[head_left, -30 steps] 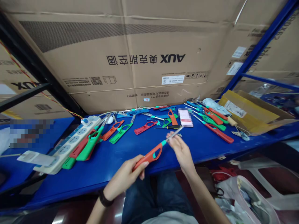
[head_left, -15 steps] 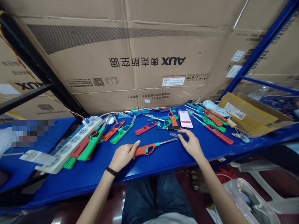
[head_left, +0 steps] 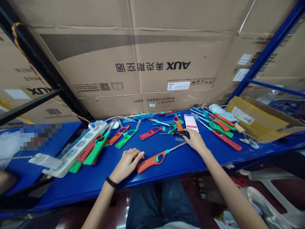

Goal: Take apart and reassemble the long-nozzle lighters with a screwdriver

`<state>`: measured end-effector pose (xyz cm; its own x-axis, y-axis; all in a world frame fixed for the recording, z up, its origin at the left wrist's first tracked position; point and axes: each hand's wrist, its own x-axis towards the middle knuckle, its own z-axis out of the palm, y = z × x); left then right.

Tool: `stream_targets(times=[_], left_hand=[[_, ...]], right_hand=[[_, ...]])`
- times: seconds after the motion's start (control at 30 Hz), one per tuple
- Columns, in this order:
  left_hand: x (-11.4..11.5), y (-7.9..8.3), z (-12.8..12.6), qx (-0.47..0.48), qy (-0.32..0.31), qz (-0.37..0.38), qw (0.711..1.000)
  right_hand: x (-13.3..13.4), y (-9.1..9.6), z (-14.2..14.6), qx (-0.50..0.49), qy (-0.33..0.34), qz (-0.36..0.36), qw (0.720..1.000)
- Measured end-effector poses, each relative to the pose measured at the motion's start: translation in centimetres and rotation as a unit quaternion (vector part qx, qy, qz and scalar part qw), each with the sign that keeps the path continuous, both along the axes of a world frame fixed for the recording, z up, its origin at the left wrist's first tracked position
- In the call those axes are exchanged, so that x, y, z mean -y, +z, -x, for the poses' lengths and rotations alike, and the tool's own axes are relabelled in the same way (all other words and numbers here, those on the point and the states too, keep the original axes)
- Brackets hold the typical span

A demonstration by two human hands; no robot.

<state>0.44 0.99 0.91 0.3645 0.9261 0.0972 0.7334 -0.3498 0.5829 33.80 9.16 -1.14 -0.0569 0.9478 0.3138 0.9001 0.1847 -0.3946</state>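
An orange long-nosed gas lighter lies on the blue table, its metal tube pointing right and away from me. My left hand rests beside the lighter's handle end, fingers loosely bent and apart, holding nothing. Farther right, my right hand has its thumb and fingers closed around the handle end of a black and yellow screwdriver, which still lies flat. A small clear plastic piece sits just below the screwdriver, near the lighter's tip.
Red, green and orange handle shells lie behind. A power strip with lighters against it is at left. Beside a phone, more lighters lie at right, near an open carton. Cardboard stands behind.
My left hand has let go of the orange lighter, which has turned slightly, handle end nearer me. My right hand has moved onto the screwdriver handle. The view has shifted slightly.
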Motion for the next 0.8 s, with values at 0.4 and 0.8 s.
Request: stream_targets(times=[0.4,0.8], left_hand=[[1.8,-1.0,1.3,-0.029,0.002,-0.029,0.999],[-1.2,-0.7,-2.6,-0.029,-0.038,-0.062,0.997]], right_hand=[[-1.3,1.7,-1.5,-0.022,0.093,0.072,0.993],[-2.4,3.2,4.7,-0.538,0.091,-0.050,0.837]])
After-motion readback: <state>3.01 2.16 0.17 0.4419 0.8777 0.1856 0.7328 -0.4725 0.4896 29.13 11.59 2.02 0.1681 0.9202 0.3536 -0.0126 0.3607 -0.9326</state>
